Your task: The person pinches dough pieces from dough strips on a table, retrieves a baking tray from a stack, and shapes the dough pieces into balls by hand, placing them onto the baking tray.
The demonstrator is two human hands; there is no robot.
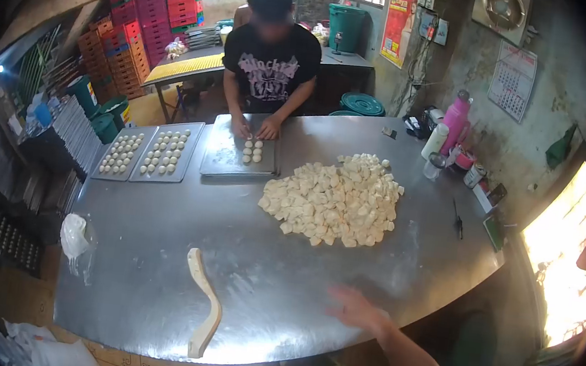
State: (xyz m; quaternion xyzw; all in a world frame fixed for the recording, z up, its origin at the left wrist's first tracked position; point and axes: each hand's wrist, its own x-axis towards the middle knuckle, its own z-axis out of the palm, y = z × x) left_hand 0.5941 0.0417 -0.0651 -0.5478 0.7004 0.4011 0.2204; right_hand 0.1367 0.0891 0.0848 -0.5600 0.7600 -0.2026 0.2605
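My right hand (357, 308) is over the near right part of the metal table (151, 239), palm down. Its fingers look stretched out and apart, slightly blurred, and nothing shows in them. Beyond it lies a large heap of cut dough pieces (334, 200), apart from the hand. To its left, a long, curved, pale strip of dough (207, 306) rests on the table, reaching toward the near edge. My left hand is not in view.
Across the table a co-worker (270, 59) places dough balls on a stacked tray (220, 157). Two trays of dough balls (168, 152) sit to the left, above a white plastic bag (74, 237). A pink flask (457, 114) and cups line the right edge.
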